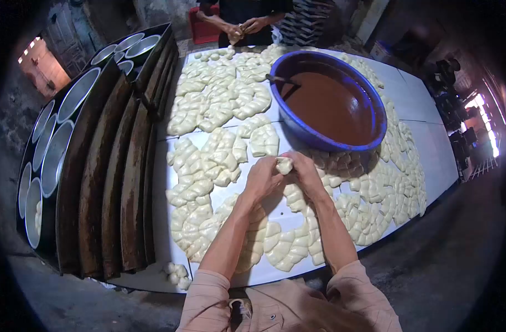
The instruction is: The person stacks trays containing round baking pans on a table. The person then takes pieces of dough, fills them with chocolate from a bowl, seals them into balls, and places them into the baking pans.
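Both my hands meet over the middle of the white table (pixel 275 206), just below the blue basin. Between them is a small piece of pale dough (pixel 284 165). My left hand (pixel 264 176) has its fingers closed round the dough from the left. From the right, my right hand (pixel 305 170) grips the same piece. Many flattened, joined dough pieces (pixel 208 160) cover much of the table around my hands. The blue basin (pixel 381 119) holds brown liquid (pixel 330 105), and a dark handle (pixel 283 81) rests over its left rim.
Left of the table stand dark long trays (pixel 112 182) and round metal tins (pixel 76 94). Across the table a co-worker's hands (pixel 244 27) hold some dough. A red crate (pixel 204 27) is behind. A small dough cluster (pixel 178 275) lies at the near left corner.
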Demonstrator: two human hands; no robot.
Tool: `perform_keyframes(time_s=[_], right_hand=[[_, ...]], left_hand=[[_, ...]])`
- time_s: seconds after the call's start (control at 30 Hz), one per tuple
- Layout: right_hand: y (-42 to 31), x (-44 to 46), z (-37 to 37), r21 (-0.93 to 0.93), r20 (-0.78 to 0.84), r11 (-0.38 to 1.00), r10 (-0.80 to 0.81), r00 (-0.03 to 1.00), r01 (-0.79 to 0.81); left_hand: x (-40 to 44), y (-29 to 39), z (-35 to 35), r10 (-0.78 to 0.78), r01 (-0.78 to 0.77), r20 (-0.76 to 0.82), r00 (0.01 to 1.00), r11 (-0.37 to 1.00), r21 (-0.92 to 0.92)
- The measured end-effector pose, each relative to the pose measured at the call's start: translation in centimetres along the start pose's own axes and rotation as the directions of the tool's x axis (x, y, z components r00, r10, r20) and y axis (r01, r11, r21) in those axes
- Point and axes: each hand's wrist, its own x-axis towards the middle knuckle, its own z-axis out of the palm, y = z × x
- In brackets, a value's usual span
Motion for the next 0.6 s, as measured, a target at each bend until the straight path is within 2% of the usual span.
perform_keyframes(time_s=[0.03, 0.1, 0.13, 0.17, 0.27, 0.37, 0.4, 0.5, 0.53, 0.6], right_hand=[[0.2, 0.2, -0.3, -0.195, -0.015, 0.981, -0.009, 1.0, 0.006], [1.1, 0.3, -1.1, -0.301, 0.039, 0.951, -0.057, 0.998, 0.067], [1.4, 0.3, -1.4, -0.286, 0.046, 0.957, -0.042, 0.998, 0.053], [1.4, 0.2, -1.4, -0.27, 0.055, 0.962, -0.026, 0.998, 0.039], [0.9, -0.4, -0.7, 0.011, 0.093, 0.994, 0.111, 0.99, -0.112], [1.6, -0.3, -0.5, -0.059, 0.044, 0.998, 0.039, 0.998, -0.036], [1.6, -0.4, -0.5, -0.128, 0.022, 0.992, -0.016, 1.0, 0.019], [0.0, -2.2, -0.6, -0.201, -0.05, 0.98, -0.019, 0.999, 0.008], [-0.3, -2.9, -1.0, -0.017, -0.059, 0.998, -0.066, 0.996, 0.065], [-2.3, -4.5, -1.5, 0.197, -0.124, 0.971, -0.116, 0.985, 0.139]], left_hand=[[0.3, -0.1, 0.2, -0.049, 0.05, 0.044, 0.998, 0.999, -0.015], [0.1, -0.3, -0.2, -0.143, 0.149, 0.138, 0.98, 0.988, -0.032], [-0.2, -0.4, -0.5, -0.144, 0.156, 0.134, 0.98, 0.984, -0.083], [-0.4, 0.0, -0.7, -0.083, 0.09, 0.09, 0.992, 0.993, -0.071], [-0.6, 1.3, -1.7, 0.104, -0.104, -0.018, 0.994, 0.994, -0.012], [-0.7, -0.3, -1.0, 0.095, -0.103, 0.062, 0.993, 0.984, 0.143], [-0.8, 0.2, -1.3, 0.058, -0.085, 0.141, 0.988, 0.978, 0.19], [-1.1, -0.9, 0.2, 0.212, -0.201, 0.007, 0.977, 0.913, 0.354], [-1.2, -1.4, 0.5, 0.148, -0.157, 0.054, 0.987, 0.881, 0.447], [-1.6, -1.9, 0.7, 0.164, -0.147, 0.006, 0.986, 0.867, 0.476]])
